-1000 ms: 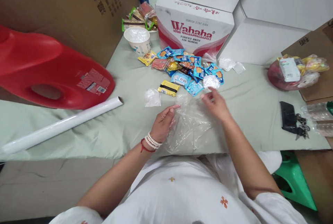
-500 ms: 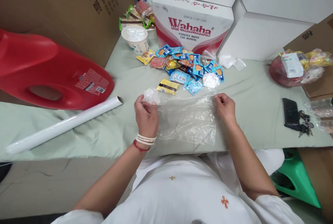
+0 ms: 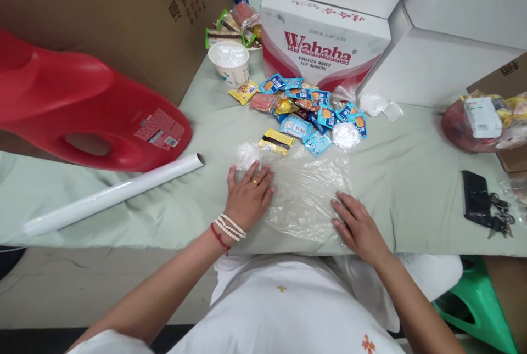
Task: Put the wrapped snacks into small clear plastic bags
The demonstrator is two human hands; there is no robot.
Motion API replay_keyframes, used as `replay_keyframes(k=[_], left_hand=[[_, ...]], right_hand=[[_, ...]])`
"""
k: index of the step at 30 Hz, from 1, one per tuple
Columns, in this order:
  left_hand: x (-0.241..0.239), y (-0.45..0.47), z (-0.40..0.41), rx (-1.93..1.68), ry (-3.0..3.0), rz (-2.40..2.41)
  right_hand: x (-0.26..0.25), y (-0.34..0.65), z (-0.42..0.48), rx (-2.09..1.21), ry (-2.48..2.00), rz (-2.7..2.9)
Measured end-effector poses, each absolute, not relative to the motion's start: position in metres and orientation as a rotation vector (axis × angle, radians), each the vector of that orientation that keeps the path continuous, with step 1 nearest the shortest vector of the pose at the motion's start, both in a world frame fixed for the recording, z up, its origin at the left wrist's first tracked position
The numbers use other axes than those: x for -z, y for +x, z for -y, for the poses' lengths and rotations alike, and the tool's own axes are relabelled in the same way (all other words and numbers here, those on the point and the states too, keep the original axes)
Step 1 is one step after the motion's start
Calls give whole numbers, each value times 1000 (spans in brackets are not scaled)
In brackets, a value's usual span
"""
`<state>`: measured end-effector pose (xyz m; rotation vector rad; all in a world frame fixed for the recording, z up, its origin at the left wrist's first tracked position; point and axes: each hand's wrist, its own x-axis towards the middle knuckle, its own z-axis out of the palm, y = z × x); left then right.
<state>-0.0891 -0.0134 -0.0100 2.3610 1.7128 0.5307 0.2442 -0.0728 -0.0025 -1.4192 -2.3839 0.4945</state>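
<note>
A clear plastic bag (image 3: 307, 192) lies spread flat on the pale green cloth (image 3: 411, 178) in front of me. My left hand (image 3: 248, 197) rests palm down on the bag's left edge, fingers stretched out, a ring on one finger and bead bracelets at the wrist. My right hand (image 3: 357, 226) lies flat on the bag's lower right corner, fingers apart. Just beyond the bag sits a pile of small snack packets (image 3: 307, 110), mostly blue, with a yellow and black packet (image 3: 276, 141) nearest my left hand. A crumpled clear wrapper (image 3: 247, 155) touches my left fingertips.
A large red plastic jug (image 3: 82, 112) lies on its side at the left, a white paper roll (image 3: 111, 195) in front of it. A Wahaha carton (image 3: 325, 41) and white boxes stand behind. A paper cup (image 3: 229, 62), a black phone with keys (image 3: 477, 200) and a red bowl (image 3: 461, 126) lie around.
Both hands held the bag's top corners stretched between them; now the bag lies on the cloth and both hands press flat on it. The right hand has moved down towards me.
</note>
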Motion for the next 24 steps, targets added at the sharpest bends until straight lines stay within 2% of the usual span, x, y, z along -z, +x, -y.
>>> replay_keyframes(k=[3, 6, 9, 12, 15, 20, 24], left_hand=[[9, -91, 18, -704, 2301, -1822], [3, -87, 20, -916, 2380, -1730], [0, -80, 16, -753, 2504, -1474], [2, -73, 16, -464, 2478, -1481], [7, -70, 31, -342, 2456, -1508], [10, -72, 60, -362, 2453, -1523], [10, -73, 62, -375, 2422, -1530]], right_hand=[[-19, 278, 70, -561, -1451, 2263], [-50, 287, 40, -448, -1599, 2050], [-69, 258, -18, -355, -1686, 1995], [-68, 200, -85, -428, -1592, 2216], [-59, 134, -131, -443, -1527, 2462], [-47, 61, -145, -449, -1650, 2715], [-50, 56, -145, -380, -1740, 2567]])
